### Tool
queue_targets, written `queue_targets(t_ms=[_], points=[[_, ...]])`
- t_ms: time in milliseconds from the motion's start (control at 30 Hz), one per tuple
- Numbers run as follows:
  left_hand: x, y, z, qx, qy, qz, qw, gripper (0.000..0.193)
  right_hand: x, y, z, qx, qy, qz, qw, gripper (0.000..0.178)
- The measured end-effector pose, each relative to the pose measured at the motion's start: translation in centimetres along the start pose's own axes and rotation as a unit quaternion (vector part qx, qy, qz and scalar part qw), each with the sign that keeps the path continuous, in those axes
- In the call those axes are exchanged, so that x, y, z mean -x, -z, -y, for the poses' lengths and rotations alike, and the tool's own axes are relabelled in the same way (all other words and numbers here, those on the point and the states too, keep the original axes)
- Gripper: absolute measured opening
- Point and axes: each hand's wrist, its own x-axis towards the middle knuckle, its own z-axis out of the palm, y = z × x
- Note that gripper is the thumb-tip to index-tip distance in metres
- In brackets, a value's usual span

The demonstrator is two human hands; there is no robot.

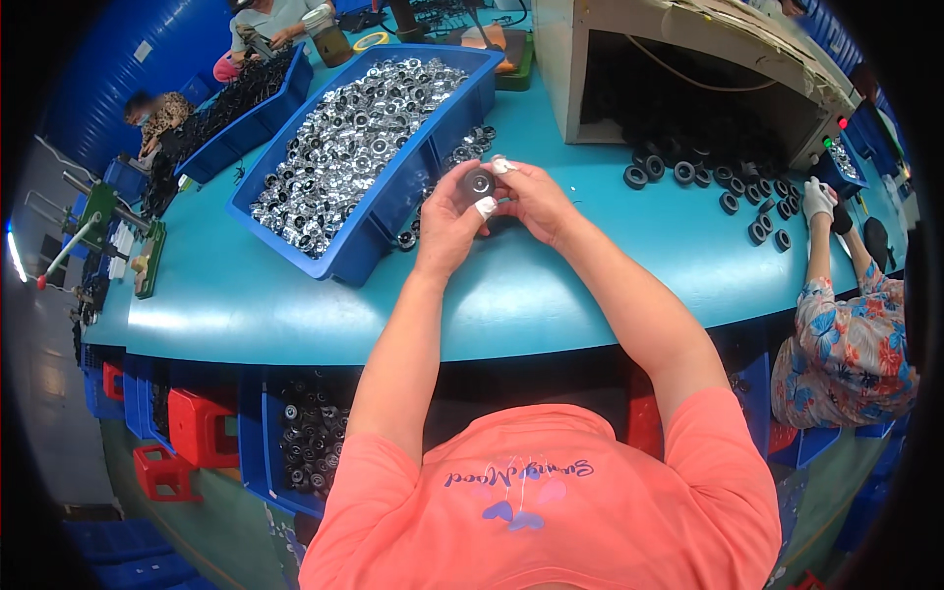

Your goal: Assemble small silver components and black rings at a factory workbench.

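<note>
Both my hands are raised over the turquoise table (pixel 551 305), closed around a small black wheel (pixel 479 183) with a pale ring at its centre. My left hand (pixel 451 221) grips its left side, and my right hand (pixel 534 200) holds it from the right. White covers wrap some of my fingertips. Beside my left hand stands a large blue bin (pixel 352 258) heaped with shiny clear and silver wheel hubs (pixel 359 138). A few loose hubs (pixel 470 145) lie on the table between that bin and my hands, partly hidden by them.
Black tyre rings (pixel 678 173) spill from an open-fronted box (pixel 578 88) at the far right. A co-worker's gloved hands (pixel 818 200) are at the right edge. Another blue bin (pixel 236 128) of black parts and a green hand press (pixel 95 218) stand left. Red stools (pixel 200 430) are below.
</note>
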Motion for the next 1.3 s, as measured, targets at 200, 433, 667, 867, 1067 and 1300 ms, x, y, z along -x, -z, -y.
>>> queue_targets(t_ms=[200,433,667,867,1067,1300], points=[[-0.1,0.1,0.9,-0.205,-0.072,-0.003,0.976,0.043,-0.3,0.9,-0.7,0.079,0.042,0.017,0.996,0.031],[0.0,0.5,1.6,-0.276,-0.172,-0.057,0.944,0.038,1.9,3.2,7.1,0.541,0.013,0.060,0.839,0.031],[1.3,-1.5,-0.7,-0.240,-0.157,-0.017,0.958,0.039,-0.3,13.5,9.3,0.710,0.141,-0.258,0.640,0.024],[11.2,1.3,-9.4,-0.364,-0.178,-0.017,0.914,0.046,-5.8,19.2,7.5,0.800,0.111,-0.285,0.517,0.033],[27.5,12.9,-13.1,-0.585,0.096,-0.167,0.788,0.056,-8.0,20.7,6.2,0.823,0.162,-0.288,0.462,0.037],[26.9,13.9,-12.8,-0.598,0.072,-0.173,0.779,0.040,1.4,14.0,9.6,0.703,0.273,-0.204,0.624,0.020]])
